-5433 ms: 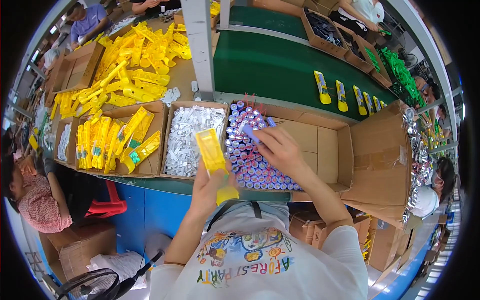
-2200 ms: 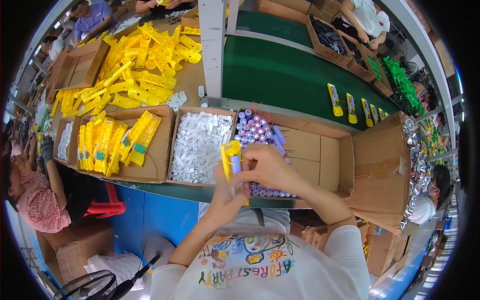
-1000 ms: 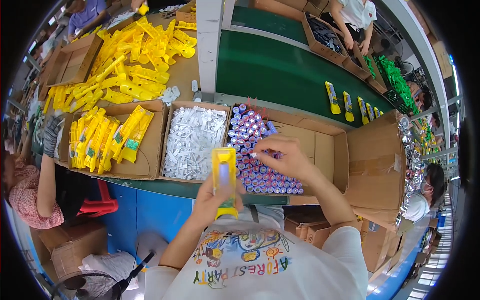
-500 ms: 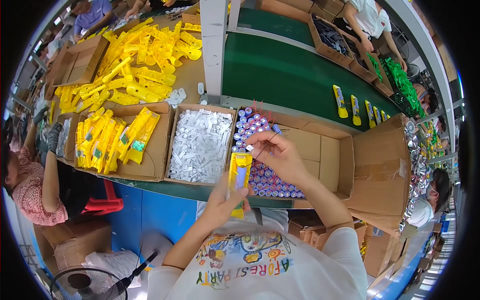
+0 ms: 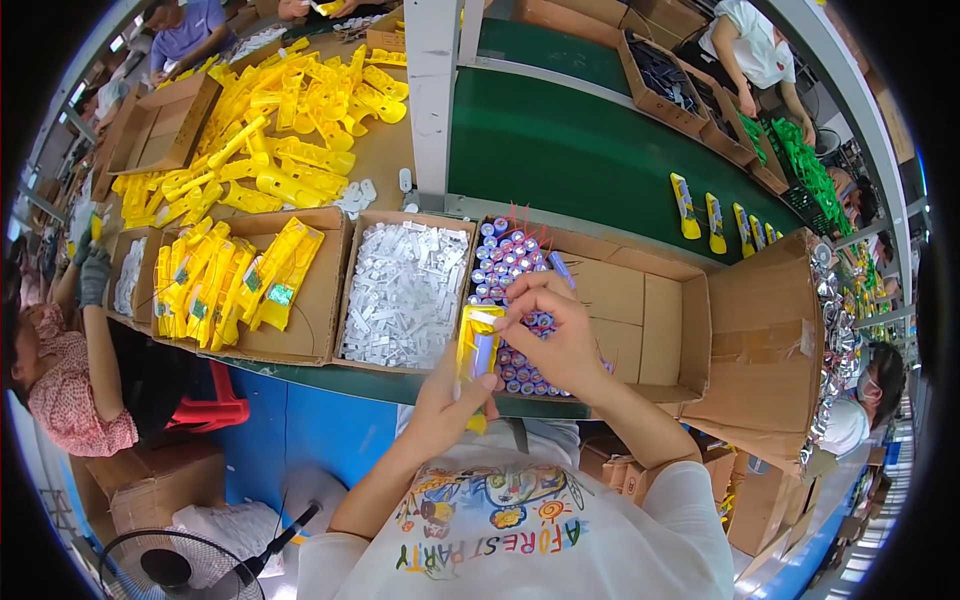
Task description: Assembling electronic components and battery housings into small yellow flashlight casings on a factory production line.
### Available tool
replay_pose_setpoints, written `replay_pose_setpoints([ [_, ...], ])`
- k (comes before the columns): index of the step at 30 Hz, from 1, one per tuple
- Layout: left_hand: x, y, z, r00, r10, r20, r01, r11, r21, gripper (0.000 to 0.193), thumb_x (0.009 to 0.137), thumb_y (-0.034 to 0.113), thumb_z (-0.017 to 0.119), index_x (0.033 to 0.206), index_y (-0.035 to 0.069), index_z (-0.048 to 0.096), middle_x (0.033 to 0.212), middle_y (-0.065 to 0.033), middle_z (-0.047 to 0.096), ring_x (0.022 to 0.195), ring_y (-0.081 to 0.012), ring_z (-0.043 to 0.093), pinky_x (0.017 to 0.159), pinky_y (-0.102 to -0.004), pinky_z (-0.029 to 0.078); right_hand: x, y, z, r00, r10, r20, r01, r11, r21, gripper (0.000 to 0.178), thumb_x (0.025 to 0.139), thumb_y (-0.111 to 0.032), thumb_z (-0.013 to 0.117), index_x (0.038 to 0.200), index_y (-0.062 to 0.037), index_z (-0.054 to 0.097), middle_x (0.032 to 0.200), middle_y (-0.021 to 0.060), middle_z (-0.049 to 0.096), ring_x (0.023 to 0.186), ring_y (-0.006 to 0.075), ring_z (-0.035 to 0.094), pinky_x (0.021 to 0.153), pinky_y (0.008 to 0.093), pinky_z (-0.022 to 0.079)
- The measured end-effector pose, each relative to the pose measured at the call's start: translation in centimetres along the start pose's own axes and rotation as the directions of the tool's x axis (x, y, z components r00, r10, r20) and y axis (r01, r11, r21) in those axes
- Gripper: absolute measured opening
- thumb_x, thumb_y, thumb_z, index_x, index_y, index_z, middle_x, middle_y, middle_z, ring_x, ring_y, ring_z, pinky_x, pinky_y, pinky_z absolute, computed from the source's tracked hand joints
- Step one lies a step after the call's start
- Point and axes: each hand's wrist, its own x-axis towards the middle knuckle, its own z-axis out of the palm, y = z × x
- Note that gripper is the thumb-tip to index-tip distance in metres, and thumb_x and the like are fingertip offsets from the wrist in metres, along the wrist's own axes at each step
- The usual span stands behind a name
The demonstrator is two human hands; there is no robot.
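Observation:
My left hand is closed round a yellow plastic housing, held upright in front of my chest. A purple cylindrical battery lies inside it. At the top end of the housing, my right hand pinches a small white plastic piece, laid across the opening. Behind my hands stands a cardboard box with many purple batteries carrying thin red wires. Left of that, another box is filled with small white plastic pieces.
A box of yellow housings with green circuit boards stands on the left. Behind it lies a heap of yellow housings. Finished-looking yellow pieces sit on the green belt, beyond a white post. A co-worker's gloved hand is far left.
My right hand has lowered the white piece from above the batteries onto the housing's top end. My left hand stays in place. The co-worker's gloved hand at left has shifted.

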Motion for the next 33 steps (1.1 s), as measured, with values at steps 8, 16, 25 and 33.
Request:
replay_pose_setpoints([
  [8, 1.3, 0.8, 0.8, 0.958, 0.202, 0.204, -0.242, 0.95, 0.196, 0.051, 0.095, 0.009, 0.056, 0.14, 0.005, 0.034, 0.12, -0.0131, 0.053, 0.102, -0.0214, 0.062, 0.088, -0.0359, 0.051, 2.2, 1.7, -1.6, 0.944, 0.189, 0.269, -0.255, 0.937, 0.238, 0.018, 0.095, -0.008, 0.053, 0.112, -0.0022, 0.055, 0.105, 0.0035, 0.059, 0.1, 0.0134, 0.057, 0.088, 0.0281, 0.047],
  [16, 1.0, 11.4, -20.5, 0.554, 0.764, -0.332, 0.342, 0.155, 0.927, 0.045, 0.076, 0.005, 0.07, 0.118, 0.002, 0.056, 0.107, -0.0159, 0.06, 0.101, -0.0282, 0.059, 0.087, -0.0382, 0.049, 19.0, 34.5, -31.8, 0.858, 0.067, -0.509, -0.447, 0.586, -0.676, 0.029, 0.095, -0.021, 0.047, 0.115, -0.0068, 0.062, 0.104, 0.0227, 0.065, 0.1, 0.0411, 0.061, 0.084, 0.0451, 0.049],
  [25, 0.7, 11.9, -21.4, 0.779, 0.605, -0.163, 0.466, -0.385, 0.797, 0.061, 0.06, 0.007, 0.074, 0.118, 0.006, 0.055, 0.117, -0.0158, 0.049, 0.114, -0.0336, 0.047, 0.095, -0.0424, 0.043, 17.1, 23.7, -21.8, 0.993, -0.102, -0.062, 0.03, 0.714, -0.7, 0.026, 0.085, -0.005, 0.059, 0.111, -0.0095, 0.06, 0.12, 0.0142, 0.057, 0.115, 0.0328, 0.052, 0.094, 0.0427, 0.043],
  [33, 1.9, 8.6, -12.2, 0.403, 0.915, -0.017, 0.28, -0.106, 0.954, 0.048, 0.06, 0.01, 0.078, 0.102, 0.006, 0.055, 0.097, -0.0127, 0.057, 0.092, -0.0325, 0.057, 0.08, -0.0393, 0.047, 3.3, 0.2, -6.5, 0.934, 0.017, 0.356, 0.026, 0.993, -0.117, 0.03, 0.089, -0.012, 0.057, 0.118, -0.0055, 0.057, 0.118, 0.0099, 0.056, 0.11, 0.0207, 0.053, 0.085, 0.0298, 0.044],
])
